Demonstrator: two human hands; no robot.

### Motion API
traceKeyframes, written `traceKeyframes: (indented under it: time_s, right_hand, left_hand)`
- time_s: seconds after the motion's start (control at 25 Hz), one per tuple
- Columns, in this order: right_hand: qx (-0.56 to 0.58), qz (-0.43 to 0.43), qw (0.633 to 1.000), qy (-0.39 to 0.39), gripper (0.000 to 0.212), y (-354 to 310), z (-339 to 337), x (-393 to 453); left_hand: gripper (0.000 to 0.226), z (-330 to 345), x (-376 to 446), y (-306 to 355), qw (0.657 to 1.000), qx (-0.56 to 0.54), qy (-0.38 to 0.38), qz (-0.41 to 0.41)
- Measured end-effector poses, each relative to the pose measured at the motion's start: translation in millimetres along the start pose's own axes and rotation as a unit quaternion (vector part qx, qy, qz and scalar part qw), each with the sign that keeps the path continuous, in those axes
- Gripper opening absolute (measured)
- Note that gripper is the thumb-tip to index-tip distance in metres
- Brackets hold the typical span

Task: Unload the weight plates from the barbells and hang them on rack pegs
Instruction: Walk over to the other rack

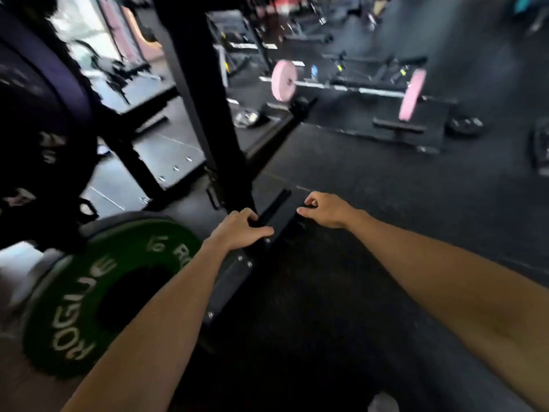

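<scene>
1. Far left: large dark plates (pixel 35 120) hang on the rack, blurred, edge-on to camera.
2. Lower left: green plate (pixel 98 295) marked "ROGUE", face up toward camera, sitting low beside the rack base; what carries it is not visible.
3. Black rack upright (pixel 202 93) rises just right of the green plate, its bolted base rail (pixel 234 272) running along the floor toward camera.
4. Left hand (pixel 237 230) rests on the top of a black plate (pixel 276 215) standing on edge at the foot of the upright; fingers (pixel 252 217) curl over its rim, thumb laid along the near side.
5. Right hand (pixel 326 211) on the same plate's right side, fingers curled onto the rim; exact grip unclear, blur.
6. Background right: barbell (pixel 350 89) on the dark floor (pixel 386 188), 1 pink plate (pixel 283 80) at its left end, 1 more (pixel 412 95) at its right end.
</scene>
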State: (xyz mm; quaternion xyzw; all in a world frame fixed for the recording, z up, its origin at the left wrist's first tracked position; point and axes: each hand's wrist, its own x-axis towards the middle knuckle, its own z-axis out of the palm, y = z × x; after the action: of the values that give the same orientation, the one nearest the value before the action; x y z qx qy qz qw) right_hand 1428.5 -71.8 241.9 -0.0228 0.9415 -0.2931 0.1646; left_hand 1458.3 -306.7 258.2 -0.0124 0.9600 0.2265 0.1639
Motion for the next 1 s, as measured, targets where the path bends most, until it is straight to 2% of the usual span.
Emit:
traceKeyframes:
  time_s: [0.16,0.28,0.48,0.64,0.8,1.0]
  right_hand:
    - [0.061,0.138,0.988,-0.044,0.058,134,46,-70]
    - [0.112,0.229,0.965,-0.064,0.054,218,83,-138]
    - [0.163,0.334,0.921,-0.12,0.045,313,133,-235]
    - [0.201,0.371,0.897,-0.134,0.043,365,152,-279]
    - [0.225,0.383,0.889,-0.109,0.04,412,132,-285]
    - [0.251,0.41,0.867,-0.132,0.038,455,117,-275]
  left_hand:
    - [0.067,120,-7,25,0.984,0.01,-0.176,0.002]
    - [0.071,201,-22,45,0.962,0.022,-0.271,-0.018]
    - [0.069,308,-56,88,0.924,0.075,-0.375,-0.009]
    - [0.064,364,-70,122,0.897,0.131,-0.422,0.004]
    - [0.06,392,-53,158,0.883,0.176,-0.435,0.033]
    - [0.045,403,-22,202,0.894,0.152,-0.415,0.068]
